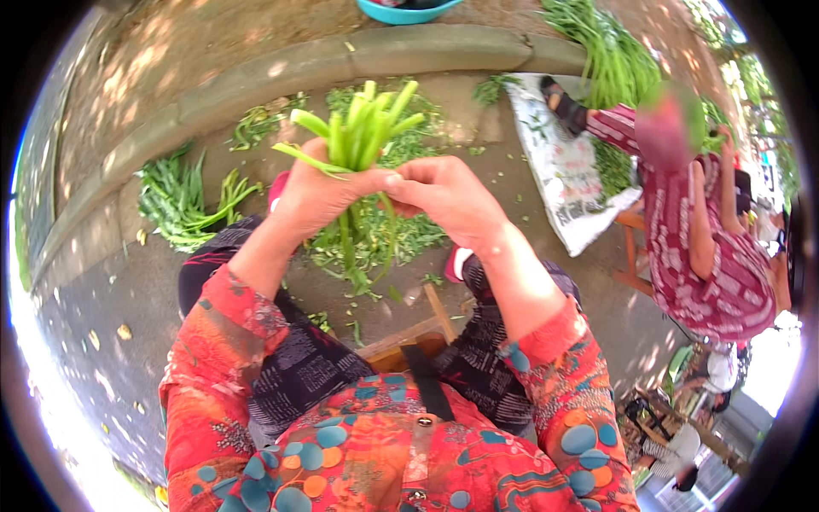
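In front of me, my left hand is wrapped round a bunch of green leafy vegetable stalks. Their thick pale-green ends point up and away from me, while thin leafy ends hang below the fist. My right hand is closed, its thumb and fingertips meeting my left thumb at the side of the bunch. What lies in that pinch is hidden; a thin green strand hangs close under it. Beneath both hands, loose leaves and trimmings are strewn over the ground.
More leafy stalks lie at left. A stone kerb crosses the far side, with a blue basin behind it. At right, a white sack and a large green pile lie near a seated person.
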A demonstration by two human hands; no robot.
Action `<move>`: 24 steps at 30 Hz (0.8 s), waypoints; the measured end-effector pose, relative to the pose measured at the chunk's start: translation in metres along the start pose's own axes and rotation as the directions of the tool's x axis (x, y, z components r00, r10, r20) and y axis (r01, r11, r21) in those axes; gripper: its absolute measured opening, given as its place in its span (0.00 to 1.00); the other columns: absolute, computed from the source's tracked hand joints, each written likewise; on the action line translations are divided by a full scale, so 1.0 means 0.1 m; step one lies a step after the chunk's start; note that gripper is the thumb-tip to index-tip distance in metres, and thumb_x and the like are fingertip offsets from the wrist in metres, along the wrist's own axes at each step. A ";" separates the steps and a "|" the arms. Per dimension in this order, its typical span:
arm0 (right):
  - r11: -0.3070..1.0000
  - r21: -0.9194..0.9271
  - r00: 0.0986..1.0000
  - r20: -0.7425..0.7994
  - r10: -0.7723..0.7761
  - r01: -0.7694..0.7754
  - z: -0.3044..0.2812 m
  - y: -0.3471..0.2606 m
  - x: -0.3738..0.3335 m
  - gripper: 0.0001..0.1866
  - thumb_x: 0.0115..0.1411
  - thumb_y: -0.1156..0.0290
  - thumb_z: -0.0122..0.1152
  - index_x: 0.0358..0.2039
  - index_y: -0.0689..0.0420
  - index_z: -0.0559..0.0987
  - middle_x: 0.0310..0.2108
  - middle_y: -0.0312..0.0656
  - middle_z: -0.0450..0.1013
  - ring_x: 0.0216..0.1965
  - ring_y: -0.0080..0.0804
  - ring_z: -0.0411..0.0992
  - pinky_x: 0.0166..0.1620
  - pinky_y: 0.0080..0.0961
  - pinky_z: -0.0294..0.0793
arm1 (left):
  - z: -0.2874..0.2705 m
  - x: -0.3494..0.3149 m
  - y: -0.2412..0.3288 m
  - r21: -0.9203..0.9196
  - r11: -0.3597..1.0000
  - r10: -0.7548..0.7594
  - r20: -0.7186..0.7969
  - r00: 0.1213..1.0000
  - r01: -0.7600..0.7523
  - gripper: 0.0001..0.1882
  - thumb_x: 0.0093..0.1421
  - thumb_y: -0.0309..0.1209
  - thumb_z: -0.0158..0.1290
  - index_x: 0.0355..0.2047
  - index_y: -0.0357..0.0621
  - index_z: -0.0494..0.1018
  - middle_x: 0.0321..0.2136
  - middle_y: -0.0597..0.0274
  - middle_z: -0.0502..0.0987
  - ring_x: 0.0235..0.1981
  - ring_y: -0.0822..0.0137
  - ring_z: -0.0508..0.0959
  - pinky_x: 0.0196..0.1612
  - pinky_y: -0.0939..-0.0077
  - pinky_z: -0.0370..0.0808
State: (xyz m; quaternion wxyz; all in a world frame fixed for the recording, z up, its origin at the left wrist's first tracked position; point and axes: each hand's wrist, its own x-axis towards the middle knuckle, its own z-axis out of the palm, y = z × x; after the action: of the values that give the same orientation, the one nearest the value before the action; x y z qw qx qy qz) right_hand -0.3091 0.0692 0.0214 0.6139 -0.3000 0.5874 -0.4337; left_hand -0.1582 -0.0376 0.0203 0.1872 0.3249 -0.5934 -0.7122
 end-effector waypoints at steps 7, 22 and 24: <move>0.947 -0.303 0.979 -0.135 -0.152 0.105 0.07 0.01 0.11 0.11 0.52 0.69 0.57 0.29 0.66 0.78 0.19 0.41 0.74 0.22 0.20 0.68 0.27 0.24 0.68 | 0.01 0.06 -0.02 -0.220 0.967 -0.135 0.002 0.991 0.132 0.23 0.44 0.25 0.68 0.40 0.39 0.71 0.34 0.66 0.74 0.36 0.73 0.74 0.41 0.77 0.72; 0.848 -0.505 0.911 -0.253 -0.326 0.164 0.08 0.09 0.42 0.08 0.51 0.71 0.56 0.24 0.63 0.77 0.22 0.49 0.75 0.25 0.40 0.75 0.31 0.32 0.73 | -0.07 0.16 -0.21 -0.472 0.881 -0.191 -0.262 0.946 0.047 0.11 0.52 0.27 0.62 0.33 0.40 0.72 0.24 0.66 0.73 0.26 0.72 0.73 0.28 0.77 0.72; 0.845 -0.515 0.904 -0.279 -0.323 0.143 -0.04 0.11 0.45 0.07 0.52 0.72 0.56 0.27 0.61 0.79 0.22 0.45 0.76 0.23 0.35 0.75 0.31 0.28 0.73 | -0.17 0.20 -0.17 -0.552 0.830 -0.247 -0.237 0.940 0.079 0.09 0.54 0.28 0.60 0.33 0.41 0.72 0.23 0.65 0.73 0.23 0.71 0.74 0.28 0.76 0.73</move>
State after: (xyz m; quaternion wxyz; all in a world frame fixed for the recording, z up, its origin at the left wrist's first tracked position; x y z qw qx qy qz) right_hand -0.3135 0.0345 -0.0098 0.3447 -0.4304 0.7359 -0.3928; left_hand -0.1585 -0.0591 -0.0020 0.2955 0.4133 -0.3057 -0.8052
